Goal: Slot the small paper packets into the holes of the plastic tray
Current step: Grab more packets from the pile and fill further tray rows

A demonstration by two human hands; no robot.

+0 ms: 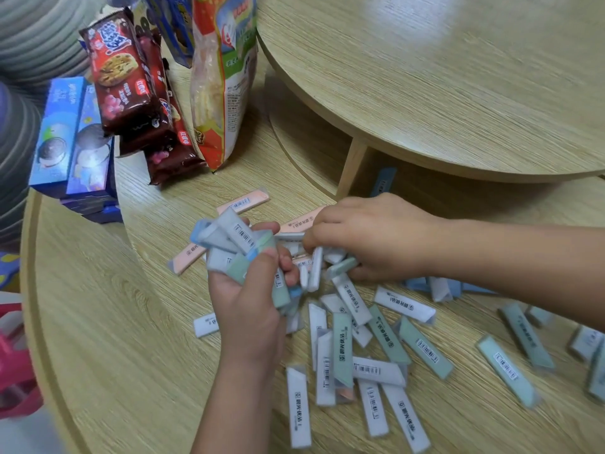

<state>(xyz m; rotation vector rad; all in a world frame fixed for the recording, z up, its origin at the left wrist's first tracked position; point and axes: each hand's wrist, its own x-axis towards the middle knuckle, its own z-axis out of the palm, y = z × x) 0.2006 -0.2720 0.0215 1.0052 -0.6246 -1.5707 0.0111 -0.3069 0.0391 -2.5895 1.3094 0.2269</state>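
Hands meet over the low wooden desk [131, 322]. The left hand [252, 309] comes up from the near edge, thumb side up, with fingers and thumb clamped round a bundle of packets [235, 237]. Those packets fan up and to the left, their long axes tilted away from the person. The right hand [370, 237] reaches in from the right, palm down, fingers curled over the top of the loose packets [386, 335]. These white, green and blue packets lie flat on the desk, spread from the hands toward the near right and pointing every way. Two pink packets [244, 203] lie slanted just beyond. Snack packs [131, 93] stand at the far left.
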